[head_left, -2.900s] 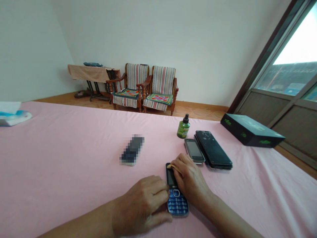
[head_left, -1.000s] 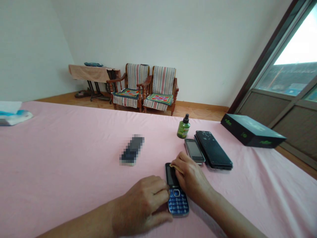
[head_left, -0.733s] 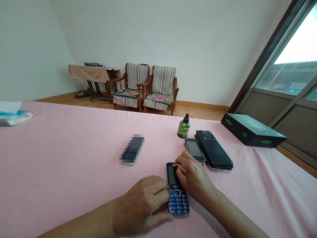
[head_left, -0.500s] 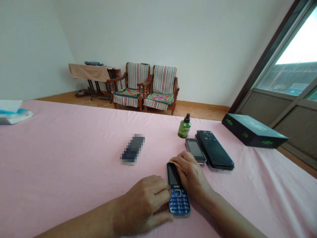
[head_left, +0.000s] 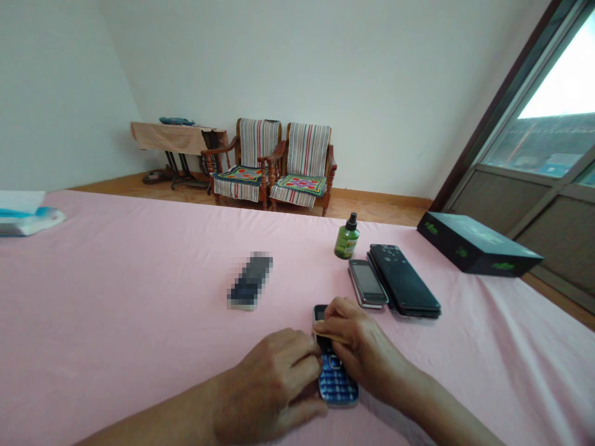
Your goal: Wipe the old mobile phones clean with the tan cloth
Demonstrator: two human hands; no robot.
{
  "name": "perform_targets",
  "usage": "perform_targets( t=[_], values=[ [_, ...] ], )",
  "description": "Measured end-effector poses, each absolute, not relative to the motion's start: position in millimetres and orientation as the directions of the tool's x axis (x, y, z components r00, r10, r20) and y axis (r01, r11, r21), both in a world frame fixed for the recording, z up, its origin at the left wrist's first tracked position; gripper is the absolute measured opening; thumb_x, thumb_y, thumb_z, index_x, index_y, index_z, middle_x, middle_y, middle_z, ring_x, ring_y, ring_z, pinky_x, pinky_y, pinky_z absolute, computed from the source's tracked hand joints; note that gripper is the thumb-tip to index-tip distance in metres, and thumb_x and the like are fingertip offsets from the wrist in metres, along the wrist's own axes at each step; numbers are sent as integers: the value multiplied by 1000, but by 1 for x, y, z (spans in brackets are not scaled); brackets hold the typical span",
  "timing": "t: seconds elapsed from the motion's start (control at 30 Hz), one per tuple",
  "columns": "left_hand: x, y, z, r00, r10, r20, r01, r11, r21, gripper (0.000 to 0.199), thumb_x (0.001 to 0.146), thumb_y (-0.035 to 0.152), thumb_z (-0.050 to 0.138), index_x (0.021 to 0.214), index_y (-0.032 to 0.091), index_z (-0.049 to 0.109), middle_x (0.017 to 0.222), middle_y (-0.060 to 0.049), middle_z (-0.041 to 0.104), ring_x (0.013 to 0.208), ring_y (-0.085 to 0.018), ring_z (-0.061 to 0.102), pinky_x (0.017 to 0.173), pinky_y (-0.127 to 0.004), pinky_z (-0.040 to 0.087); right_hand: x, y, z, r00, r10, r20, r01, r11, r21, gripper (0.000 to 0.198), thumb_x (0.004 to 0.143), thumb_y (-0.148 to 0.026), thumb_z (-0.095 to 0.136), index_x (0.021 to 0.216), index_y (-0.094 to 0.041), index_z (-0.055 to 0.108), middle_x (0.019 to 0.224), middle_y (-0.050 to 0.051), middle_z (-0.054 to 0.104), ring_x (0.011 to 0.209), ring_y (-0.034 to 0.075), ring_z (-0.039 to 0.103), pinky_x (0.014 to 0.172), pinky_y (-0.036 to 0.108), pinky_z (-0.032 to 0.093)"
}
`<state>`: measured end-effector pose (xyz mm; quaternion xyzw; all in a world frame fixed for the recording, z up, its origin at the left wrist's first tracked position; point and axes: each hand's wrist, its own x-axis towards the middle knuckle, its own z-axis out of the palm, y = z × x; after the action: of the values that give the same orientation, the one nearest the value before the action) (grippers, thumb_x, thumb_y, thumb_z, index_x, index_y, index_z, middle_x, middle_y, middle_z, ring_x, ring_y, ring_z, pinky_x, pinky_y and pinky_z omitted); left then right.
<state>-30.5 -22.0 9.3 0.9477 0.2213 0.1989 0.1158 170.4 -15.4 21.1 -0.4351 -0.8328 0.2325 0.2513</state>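
Note:
A blue keypad phone point(head_left: 339, 385) lies face up on the pink cloth, its screen partly covered by my fingers. My left hand point(head_left: 274, 381), fingers curled, holds the phone's left edge against the cloth. Pinched in my right hand point(head_left: 356, 337) is a thin yellowish cloth-like piece point(head_left: 331, 335), pressed across the screen; most of it is hidden under the fingers. Just beyond the right hand lies a silver-edged phone point(head_left: 368, 283), beside a stack of large black phones point(head_left: 404, 282). A pixelated phone-like object point(head_left: 251, 280) rests farther off to the left.
A green spray bottle point(head_left: 346, 237) stands behind the phones. The black box point(head_left: 478, 244) sits at the right edge of the pink cloth point(head_left: 139, 297), and a tissue pack point(head_left: 30, 220) at the far left. Two wooden chairs point(head_left: 304, 152) stand by the wall.
My right hand has slid from the phone's top edge down over the screen, bringing the yellowish piece along. The left hand keeps its place on the phone.

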Motion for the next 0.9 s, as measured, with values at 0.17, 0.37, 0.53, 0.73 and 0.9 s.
perform_targets(
  t=[0.17,0.37,0.53,0.73,0.9],
  values=[
    [-31,-22,9,818,455,353,376,-886,271,30,81,33,77,92,15,56,97,-7,63,83,-21,59,72,-31,49,177,-23,25,-563,815,139,551,494,-673,30,71,7,46,71,-17,63,81,0,53,77,13,50,66,24,37],
    [-31,-20,7,808,464,363,386,-883,267,34,77,33,80,93,16,55,91,-6,64,78,-22,58,68,-34,49,185,-26,35,-629,773,82,489,476,-731,36,62,8,46,70,-19,68,74,-2,52,72,10,50,62,21,36],
    [-31,-20,10,801,501,326,385,-850,360,45,78,33,79,111,14,56,106,-10,63,93,-26,59,82,-38,51,189,-17,30,-452,867,212,525,450,-722,37,72,7,47,80,-20,71,79,0,55,73,12,55,63,23,39],
    [-30,-19,12,811,500,303,383,-846,372,43,81,35,76,114,15,58,108,-10,63,95,-26,59,84,-39,51,184,-4,5,-288,876,386,651,475,-592,33,82,3,44,93,-16,69,90,6,54,83,18,55,71,28,44],
    [-30,-19,11,818,474,327,362,-865,347,38,85,37,71,112,14,58,107,-11,64,92,-25,60,81,-38,51,188,-2,5,-342,881,326,662,472,-582,31,86,2,43,83,-15,69,85,5,53,78,17,54,68,28,44]
  ],
)
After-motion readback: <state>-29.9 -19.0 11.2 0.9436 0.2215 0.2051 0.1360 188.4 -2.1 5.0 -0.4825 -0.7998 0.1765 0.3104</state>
